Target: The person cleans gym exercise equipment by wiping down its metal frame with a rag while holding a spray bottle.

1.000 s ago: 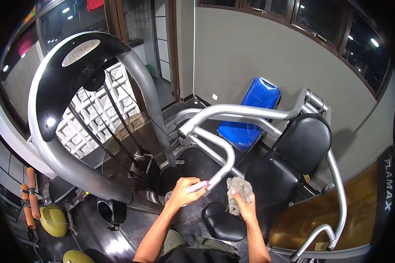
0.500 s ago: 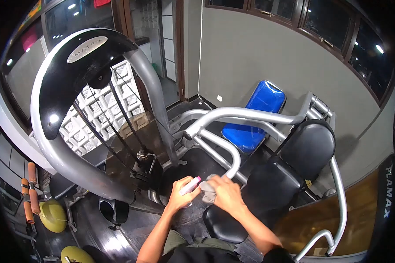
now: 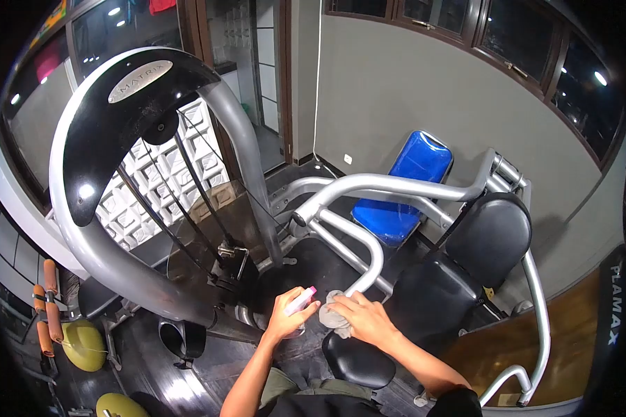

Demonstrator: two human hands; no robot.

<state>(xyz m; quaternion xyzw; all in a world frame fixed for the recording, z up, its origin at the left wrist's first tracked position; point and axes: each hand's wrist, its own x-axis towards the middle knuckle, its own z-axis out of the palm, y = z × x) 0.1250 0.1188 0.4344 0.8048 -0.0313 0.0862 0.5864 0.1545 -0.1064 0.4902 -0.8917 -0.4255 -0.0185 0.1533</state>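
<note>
My left hand (image 3: 285, 316) is closed around a spray bottle (image 3: 300, 301) with a white head and a pink nozzle tip; most of its body is hidden by the hand. Just to the right, my right hand (image 3: 365, 320) grips a crumpled grey cloth (image 3: 334, 314). The cloth is beside the lower end of a curved silver handle bar (image 3: 368, 254) on the exercise machine; whether it touches the bar I cannot tell. Below the right hand lies a black padded seat (image 3: 358, 360).
A weight-machine tower (image 3: 135, 83) rises on the left. The black backrest (image 3: 490, 229) stands at right, with a blue padded chair (image 3: 414, 181) behind the silver arms. Orange foam rollers (image 3: 53, 316) and a yellow-green ball-shaped object (image 3: 85, 345) are at far left.
My right hand and the cloth have moved slightly down and apart from the left hand. The cloth is now more spread out. The left hand keeps the spray bottle, shifted slightly.
</note>
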